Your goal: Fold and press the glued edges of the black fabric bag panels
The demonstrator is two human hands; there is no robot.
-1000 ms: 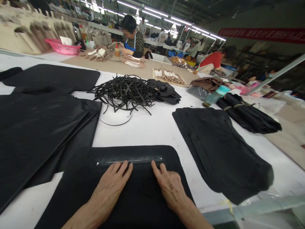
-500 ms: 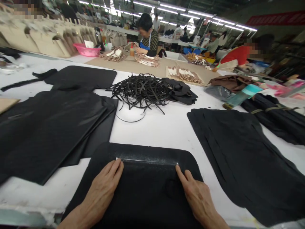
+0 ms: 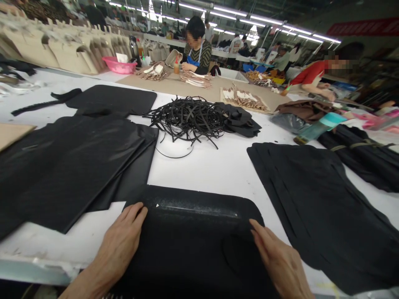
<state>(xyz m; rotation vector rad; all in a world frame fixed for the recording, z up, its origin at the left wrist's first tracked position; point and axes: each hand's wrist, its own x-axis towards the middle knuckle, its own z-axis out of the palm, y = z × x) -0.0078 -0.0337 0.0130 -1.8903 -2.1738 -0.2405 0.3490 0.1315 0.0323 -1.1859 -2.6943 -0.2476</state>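
A black leather-like panel with rounded far corners lies in front of me, reaching the near table edge. A thin shiny line crosses its far part, with a small white mark at each end. My left hand holds the panel's left edge, its fingers bent over the top. On the opposite edge, my right hand grips with its fingers close together. Both thumbs are mostly hidden. The white marks lie uncovered between the hands.
Stacked black sheets lie left, and more black pieces right. Beyond are a heap of black strips, a bottle with a turquoise cap and a pink basin. Co-workers sit across the table.
Both hands have slid outward from the white marks to the panel's side edges. The marks at the line's ends now show fully. The view has shifted slightly.
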